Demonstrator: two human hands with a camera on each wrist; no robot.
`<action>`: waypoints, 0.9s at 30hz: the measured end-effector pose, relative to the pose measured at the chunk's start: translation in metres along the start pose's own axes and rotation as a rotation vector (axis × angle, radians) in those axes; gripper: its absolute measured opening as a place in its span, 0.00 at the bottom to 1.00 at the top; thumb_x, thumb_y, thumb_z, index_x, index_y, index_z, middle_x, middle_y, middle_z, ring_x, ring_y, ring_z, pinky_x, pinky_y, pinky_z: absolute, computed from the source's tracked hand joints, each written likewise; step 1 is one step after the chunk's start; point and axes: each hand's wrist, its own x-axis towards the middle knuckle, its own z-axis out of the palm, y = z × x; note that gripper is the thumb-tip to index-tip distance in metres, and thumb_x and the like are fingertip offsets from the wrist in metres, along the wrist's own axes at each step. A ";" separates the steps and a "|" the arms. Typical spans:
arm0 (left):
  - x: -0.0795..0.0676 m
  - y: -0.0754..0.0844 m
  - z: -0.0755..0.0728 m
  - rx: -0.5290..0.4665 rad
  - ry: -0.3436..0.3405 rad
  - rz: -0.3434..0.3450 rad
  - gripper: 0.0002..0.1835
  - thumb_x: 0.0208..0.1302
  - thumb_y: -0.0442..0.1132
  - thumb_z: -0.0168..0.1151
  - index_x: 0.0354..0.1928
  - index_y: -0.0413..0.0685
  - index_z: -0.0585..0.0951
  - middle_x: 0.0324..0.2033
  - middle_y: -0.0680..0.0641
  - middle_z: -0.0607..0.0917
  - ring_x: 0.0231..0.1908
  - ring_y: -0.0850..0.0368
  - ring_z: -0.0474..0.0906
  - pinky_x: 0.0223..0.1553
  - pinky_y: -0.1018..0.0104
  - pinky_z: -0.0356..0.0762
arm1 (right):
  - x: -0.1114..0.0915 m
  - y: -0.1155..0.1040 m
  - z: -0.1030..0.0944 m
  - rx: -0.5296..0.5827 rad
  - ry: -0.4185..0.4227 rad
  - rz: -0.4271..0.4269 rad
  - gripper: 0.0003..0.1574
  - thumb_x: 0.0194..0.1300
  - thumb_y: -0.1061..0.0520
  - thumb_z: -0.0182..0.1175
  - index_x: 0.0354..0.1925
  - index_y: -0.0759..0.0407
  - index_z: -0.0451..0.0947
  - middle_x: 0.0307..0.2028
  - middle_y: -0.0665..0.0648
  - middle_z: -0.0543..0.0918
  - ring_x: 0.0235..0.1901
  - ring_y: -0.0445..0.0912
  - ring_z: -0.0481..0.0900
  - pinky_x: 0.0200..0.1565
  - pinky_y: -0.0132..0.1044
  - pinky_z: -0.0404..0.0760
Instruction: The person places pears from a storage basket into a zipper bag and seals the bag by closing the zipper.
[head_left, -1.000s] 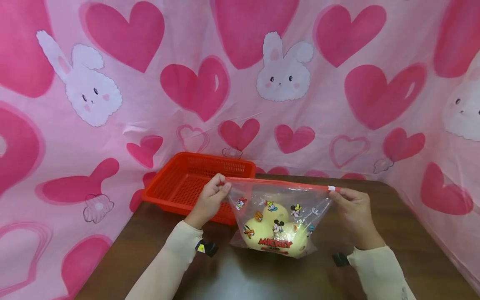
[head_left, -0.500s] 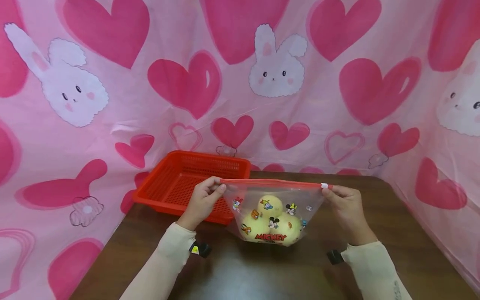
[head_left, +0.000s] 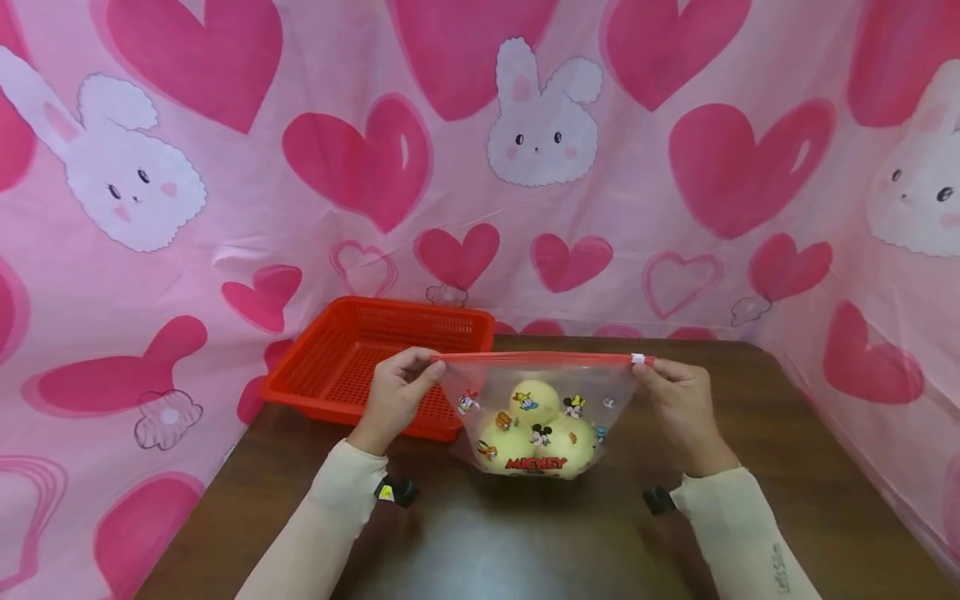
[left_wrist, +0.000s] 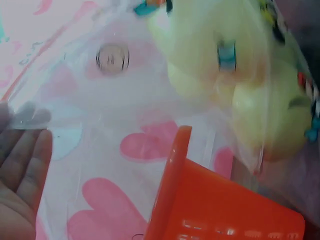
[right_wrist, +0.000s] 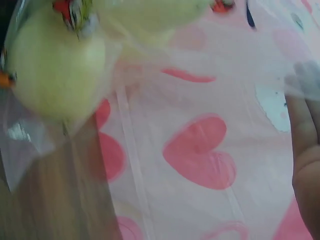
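Observation:
A clear slider bag (head_left: 465, 433) with cartoon prints and a red zip strip hangs stretched between both hands. Several round, pale yellow fruits (head_left: 562, 450) lie heaped in its bottom; their exact kind is unclear through the plastic. My left hand (head_left: 395, 398) pinches the strip's left end between thumb and fingers. At the other end, my right hand (head_left: 684, 412) pinches the strip just beside the white slider (head_left: 637, 358). The left wrist view shows the fruits (left_wrist: 270, 115) close up, and the right wrist view has another yellow fruit (right_wrist: 60, 65) behind the plastic.
A red perforated plastic basket (head_left: 303, 379) stands at the back left of the brown wooden table (head_left: 480, 550), partly behind the left hand and the bag. Pink cloth (head_left: 630, 208) with hearts and rabbits encloses the table's back and sides.
The bag and both hands have shifted left in the head view, where the surroundings also slid left. The bag's lower part has swung level and the fruits have settled. Both hands keep their grip.

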 end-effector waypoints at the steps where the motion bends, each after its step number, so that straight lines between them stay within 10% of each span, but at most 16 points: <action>1: 0.000 0.000 0.001 0.011 0.022 0.008 0.05 0.64 0.26 0.61 0.41 0.32 0.82 0.36 0.37 0.86 0.34 0.54 0.82 0.41 0.62 0.82 | 0.001 0.000 -0.002 -0.026 -0.011 0.005 0.06 0.62 0.71 0.62 0.36 0.69 0.86 0.30 0.53 0.87 0.29 0.40 0.81 0.36 0.32 0.81; 11: 0.001 -0.001 0.006 0.015 0.077 0.033 0.05 0.64 0.26 0.61 0.40 0.31 0.82 0.35 0.37 0.86 0.32 0.58 0.81 0.41 0.65 0.82 | 0.001 -0.018 -0.029 -0.404 -0.334 0.081 0.14 0.67 0.60 0.62 0.47 0.68 0.84 0.40 0.57 0.87 0.40 0.50 0.81 0.43 0.41 0.81; 19: 0.005 -0.023 0.003 -0.010 0.083 0.020 0.05 0.65 0.27 0.61 0.41 0.35 0.82 0.36 0.39 0.86 0.33 0.56 0.82 0.42 0.64 0.81 | 0.005 -0.016 -0.020 -0.190 -0.338 -0.010 0.09 0.66 0.71 0.58 0.42 0.70 0.84 0.36 0.55 0.87 0.36 0.46 0.83 0.42 0.37 0.82; 27: 0.003 -0.034 0.006 -0.012 0.116 0.007 0.06 0.65 0.34 0.63 0.41 0.38 0.83 0.32 0.43 0.86 0.29 0.53 0.79 0.40 0.63 0.82 | 0.006 -0.001 -0.013 -0.024 -0.482 0.109 0.16 0.75 0.63 0.48 0.51 0.63 0.81 0.46 0.53 0.84 0.46 0.45 0.81 0.52 0.36 0.77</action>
